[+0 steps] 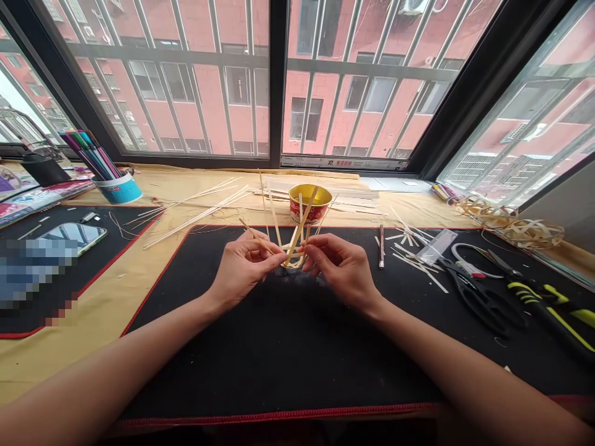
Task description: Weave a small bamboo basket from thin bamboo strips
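Between my hands, over the black mat (279, 353), is a small half-woven piece of pale bamboo strips (294, 264), with several strip ends sticking upward. My left hand (251, 255) pinches its left side between thumb and fingers. On the other side, my right hand (337, 263) has its fingers closed at the right edge of the weave, partly hiding it. Just behind the weave stands a red tin (308, 214) with a gold inside.
Loose bamboo strips (199, 217) lie behind the mat. At right are a pen (382, 246), cut strips, black scissors (483, 300) and yellow-black pliers (548, 310). A phone (77, 238) and a pen cup (118, 187) are at left, windows beyond.
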Demonstrator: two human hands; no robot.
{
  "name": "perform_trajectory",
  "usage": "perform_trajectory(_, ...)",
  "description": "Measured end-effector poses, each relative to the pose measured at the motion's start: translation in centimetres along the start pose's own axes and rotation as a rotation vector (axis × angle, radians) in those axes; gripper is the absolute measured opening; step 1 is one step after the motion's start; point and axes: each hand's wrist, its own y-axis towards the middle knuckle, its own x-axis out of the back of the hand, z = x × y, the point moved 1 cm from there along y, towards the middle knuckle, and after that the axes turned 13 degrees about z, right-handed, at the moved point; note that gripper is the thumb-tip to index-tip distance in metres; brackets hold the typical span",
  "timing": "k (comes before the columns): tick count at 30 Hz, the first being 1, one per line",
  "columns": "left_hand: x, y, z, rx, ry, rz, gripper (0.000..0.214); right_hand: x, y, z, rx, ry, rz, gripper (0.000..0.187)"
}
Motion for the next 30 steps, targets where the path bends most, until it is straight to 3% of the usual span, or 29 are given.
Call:
perform_trajectory(6,-0.3,-0.1,-0.3,-0.005,0.006,-0.002,0.017,-0.3,0.0,0.1,-0.051,0.081,-0.045,0.026)
perform_trajectory(15,-0.4,-0.5,-0.2,-0.012,0.086,0.012,0.014,-0.4,-0.4,0.2,0.001,0.042,0.032,0.019)
perform_trajectory(20,-0.6,-1.0,-0.8,-0.208,0.336,-0.058,0.006,-0.2,-0.7,0.7,0.099,-0.091,-0.007,0.017)
perform_trajectory(25,-0.8,-1.8,-1.7,-0.388,0.542,-0.195,0.006,-0.2,-1.1,2.1,0.340,-0.249,-0.075,0.001)
perform_trajectory(30,-0.9,-2.6,-2.1,-0.471,0.531,-0.278,0.014,-0.5,-1.7,3.0,0.452,-0.338,-0.121,0.018)
